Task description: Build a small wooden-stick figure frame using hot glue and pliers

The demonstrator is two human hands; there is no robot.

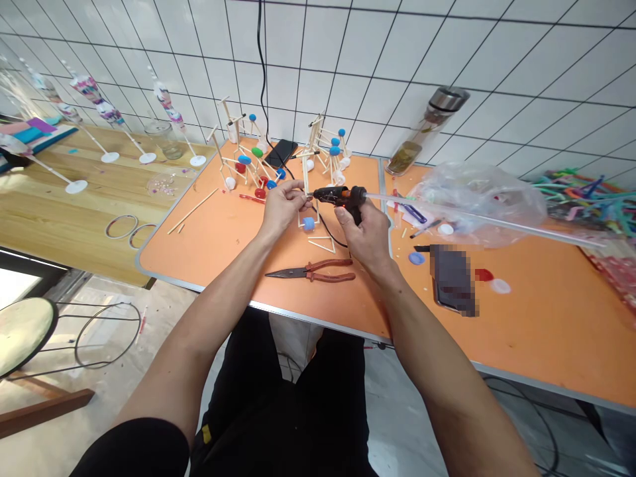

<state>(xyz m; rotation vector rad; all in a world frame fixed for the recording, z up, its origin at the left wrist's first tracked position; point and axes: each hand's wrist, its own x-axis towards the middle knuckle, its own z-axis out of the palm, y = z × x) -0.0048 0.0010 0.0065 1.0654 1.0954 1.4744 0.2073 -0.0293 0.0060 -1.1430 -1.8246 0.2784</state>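
Where right hand (371,233) grips, glue gun (328,195) part-hidden.

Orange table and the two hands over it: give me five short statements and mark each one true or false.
1. The right hand holds the glue gun. True.
2. The pliers have bright blue handles. False: the handles are reddish brown.
3. A long glue stick juts from the glue gun's rear. True.
4. The left hand is gripping the pliers. False: it holds the stick frame by the glue gun's tip; the pliers lie on the orange table.
5. A black phone lies near the tiled wall. True.
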